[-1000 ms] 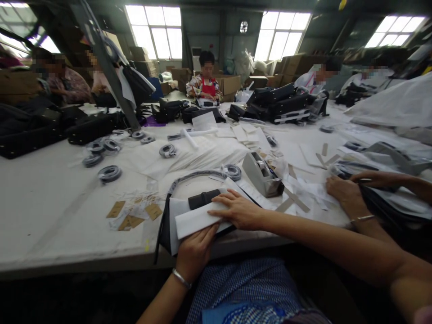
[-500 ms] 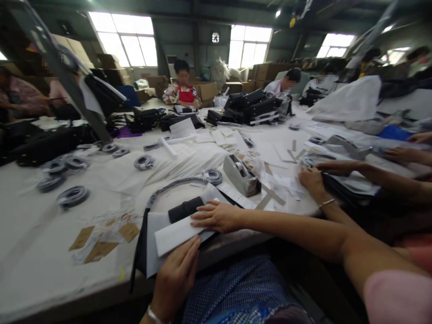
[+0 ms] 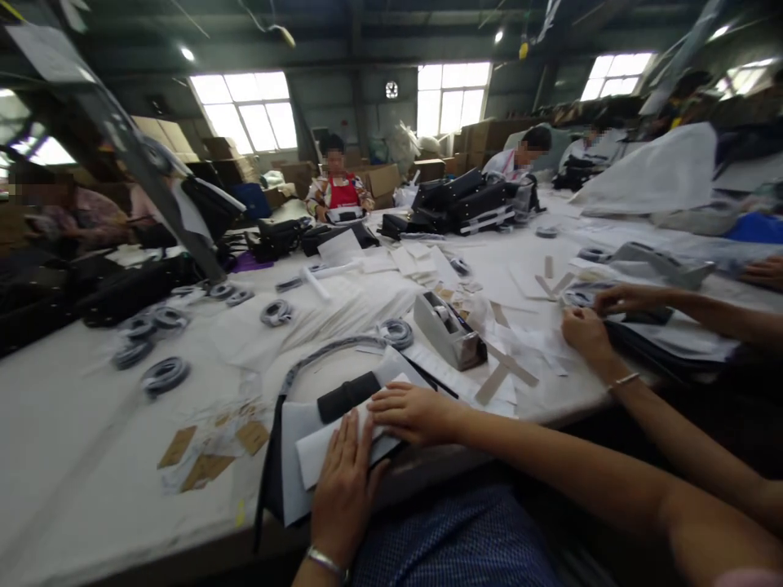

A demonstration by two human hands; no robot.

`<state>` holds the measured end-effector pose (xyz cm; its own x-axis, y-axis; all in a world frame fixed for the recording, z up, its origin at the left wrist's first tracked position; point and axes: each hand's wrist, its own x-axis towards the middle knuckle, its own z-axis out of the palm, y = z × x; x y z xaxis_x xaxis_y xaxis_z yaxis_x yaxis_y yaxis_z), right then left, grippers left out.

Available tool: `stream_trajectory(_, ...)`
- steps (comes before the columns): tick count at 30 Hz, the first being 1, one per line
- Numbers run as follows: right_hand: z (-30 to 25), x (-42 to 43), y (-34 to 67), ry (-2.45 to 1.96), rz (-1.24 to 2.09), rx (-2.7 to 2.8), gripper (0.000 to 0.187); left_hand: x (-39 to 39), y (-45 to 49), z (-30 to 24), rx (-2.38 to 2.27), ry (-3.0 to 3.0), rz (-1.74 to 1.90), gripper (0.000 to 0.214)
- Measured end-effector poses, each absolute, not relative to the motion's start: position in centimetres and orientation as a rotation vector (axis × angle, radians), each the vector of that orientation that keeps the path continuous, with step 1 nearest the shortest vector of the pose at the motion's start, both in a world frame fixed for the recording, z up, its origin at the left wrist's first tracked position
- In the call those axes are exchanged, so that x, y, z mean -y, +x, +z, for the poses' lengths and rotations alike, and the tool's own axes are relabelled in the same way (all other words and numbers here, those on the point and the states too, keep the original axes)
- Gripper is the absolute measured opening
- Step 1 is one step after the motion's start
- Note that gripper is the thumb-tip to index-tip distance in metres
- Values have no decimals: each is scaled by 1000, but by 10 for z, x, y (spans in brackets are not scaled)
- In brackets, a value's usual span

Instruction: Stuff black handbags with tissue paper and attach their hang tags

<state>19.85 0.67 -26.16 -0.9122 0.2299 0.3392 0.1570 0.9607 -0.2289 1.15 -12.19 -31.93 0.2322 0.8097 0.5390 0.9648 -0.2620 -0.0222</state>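
Note:
My left hand lies flat, fingers stretched out, on a folded white paper sheet that wraps a black bag at the table's near edge. My right hand rests next to it on the same white paper, fingers partly curled and pressing down. A black padded piece of the bag shows just beyond my fingers, and a grey strap arcs away from it over the table.
A grey tape dispenser stands beyond my right hand. Coiled grey straps and brown tags lie to the left. A co-worker's hands handle a black bag at the right. More people and stacked black bags line the far side.
My left hand moved up from the paper's near edge and now lies flat on top of it. My right hand stayed on the paper. The view swung slightly left.

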Motion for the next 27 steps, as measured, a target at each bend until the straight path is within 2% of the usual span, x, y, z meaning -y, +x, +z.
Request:
stream_trajectory(4,-266,19,231,-375,325,2484,31,123,13,-316,1693,-2142,-506,63)
stream_trajectory(8,-267,61,278,-806,379,2149,36,124,14,-317,1734,-2143,-519,63)
stream_trajectory(11,-253,62,287,-1032,357,1978,34,124,15,-318,1730,-2136,-519,62)
stream_trajectory(17,-205,-59,190,-893,411,2144,25,121,15,-321,1665,-2070,-566,56)
stream_trajectory(22,-196,-173,65,-1177,430,2364,48,116,12,-338,1644,-2033,-664,60)
stream_trajectory(27,-206,-225,-13,-1440,413,2360,60,106,12,-358,1544,-1930,-744,63)
